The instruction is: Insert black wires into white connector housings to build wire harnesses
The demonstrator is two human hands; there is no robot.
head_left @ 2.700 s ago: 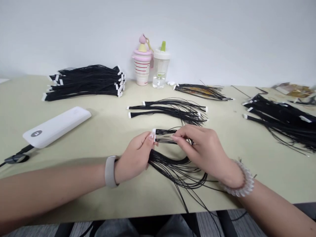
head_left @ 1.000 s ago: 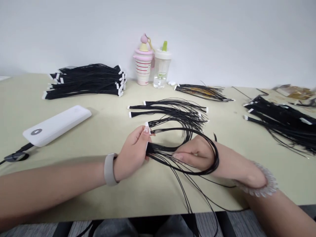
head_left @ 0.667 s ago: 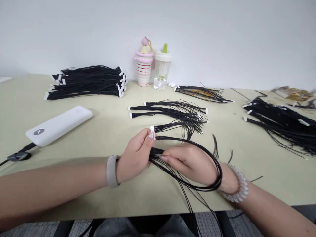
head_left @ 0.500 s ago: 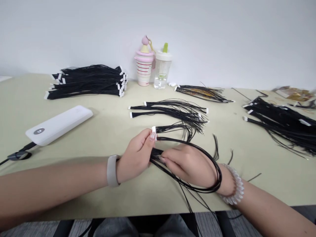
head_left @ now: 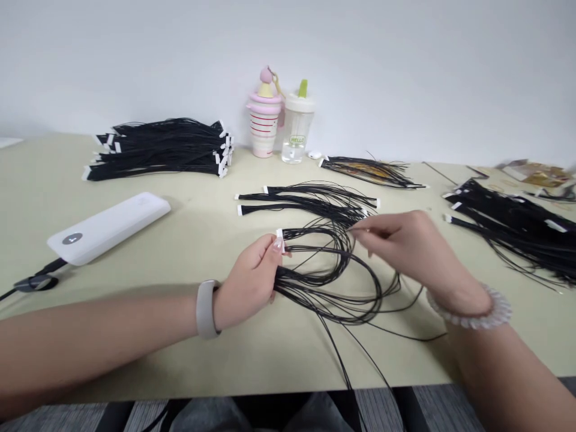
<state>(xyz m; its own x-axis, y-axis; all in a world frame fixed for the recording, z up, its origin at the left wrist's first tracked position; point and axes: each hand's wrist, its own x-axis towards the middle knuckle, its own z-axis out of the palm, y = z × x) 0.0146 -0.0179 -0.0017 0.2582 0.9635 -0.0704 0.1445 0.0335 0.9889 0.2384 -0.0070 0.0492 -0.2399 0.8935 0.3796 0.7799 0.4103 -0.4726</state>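
My left hand (head_left: 252, 279) is closed round a bundle of thin black wires (head_left: 333, 282), pinching its white connector (head_left: 279, 234) between thumb and forefinger. The wires loop out to the right and some trail off the table's front edge. My right hand (head_left: 411, 246) hovers to the right of the loop, its fingertips pinched on the far ends of the wires. A grey band sits on my left wrist and a clear coiled band on my right.
Finished wire bundles (head_left: 310, 201) lie just behind my hands. A big stack of bundles (head_left: 157, 150) is at the back left, more wires (head_left: 513, 225) at the right. A white power bank (head_left: 108, 227) lies at the left; two drink bottles (head_left: 279, 123) stand by the wall.
My right hand has left the spot beside my left hand and moved up and right, drawing the wire ends out into a wider loop. My left hand has kept its hold.
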